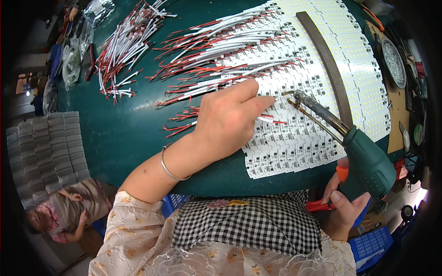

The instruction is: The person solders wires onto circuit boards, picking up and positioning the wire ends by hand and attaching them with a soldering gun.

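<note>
My left hand (pixel 229 117), a bangle on its wrist, pinches a red-and-white wire (pixel 270 120) over the white circuit boards (pixel 294 154). Its fingertips are low over the small black parts printed there. My right hand (pixel 344 201) is wrapped round the grip of a green soldering gun (pixel 369 162) with an orange trigger. The gun's metal tip points left, close to my left fingertips and above the boards. Rows of red-and-white wires (pixel 207 43) lie with their right ends across the boards; some are partly hidden behind my left hand.
A dark curved bar (pixel 326 60) lies across the boards. At the back left is a pile of loose wires (pixel 126 46). Grey stacked blocks (pixel 48 152) stand at the left edge, a round metal dish (pixel 393 62) at the right. Another person (pixel 76 207) sits at lower left.
</note>
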The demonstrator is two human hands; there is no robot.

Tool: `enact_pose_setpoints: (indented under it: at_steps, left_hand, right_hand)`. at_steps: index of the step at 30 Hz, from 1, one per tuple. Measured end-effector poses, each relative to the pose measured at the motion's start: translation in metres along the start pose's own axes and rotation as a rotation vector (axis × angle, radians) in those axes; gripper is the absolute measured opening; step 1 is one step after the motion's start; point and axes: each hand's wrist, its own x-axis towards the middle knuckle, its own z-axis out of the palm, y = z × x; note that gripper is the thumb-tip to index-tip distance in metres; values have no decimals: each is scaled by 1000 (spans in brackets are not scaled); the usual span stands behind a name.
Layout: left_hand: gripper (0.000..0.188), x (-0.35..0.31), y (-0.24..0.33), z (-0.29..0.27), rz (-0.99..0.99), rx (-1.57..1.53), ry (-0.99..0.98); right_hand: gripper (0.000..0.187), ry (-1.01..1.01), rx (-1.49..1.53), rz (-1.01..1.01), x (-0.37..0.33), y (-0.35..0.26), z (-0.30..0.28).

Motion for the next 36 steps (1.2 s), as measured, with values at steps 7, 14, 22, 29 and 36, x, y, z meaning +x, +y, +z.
enact_pose_setpoints:
  at_steps: [7,14,22,29,36]
  left_hand:
    - [46,1,0,2,-12,-30,4]
    - [43,-1,-2,4,7,-52,31]
    - [43,-1,-4,5,13,-89,33]
    - [46,-1,-3,4,13,-68,24]
    - [45,-2,-5,6,38,-67,38]
  right_hand:
    - [63,-23,17,45,-1,3,1]
    - [49,-52,-5,112,1,2,0]
    - [44,-49,-15,100,3,3,3]
    - [50,-58,-93,144,-1,4,4]
    - [65,80,-41,-111,6,1,5]
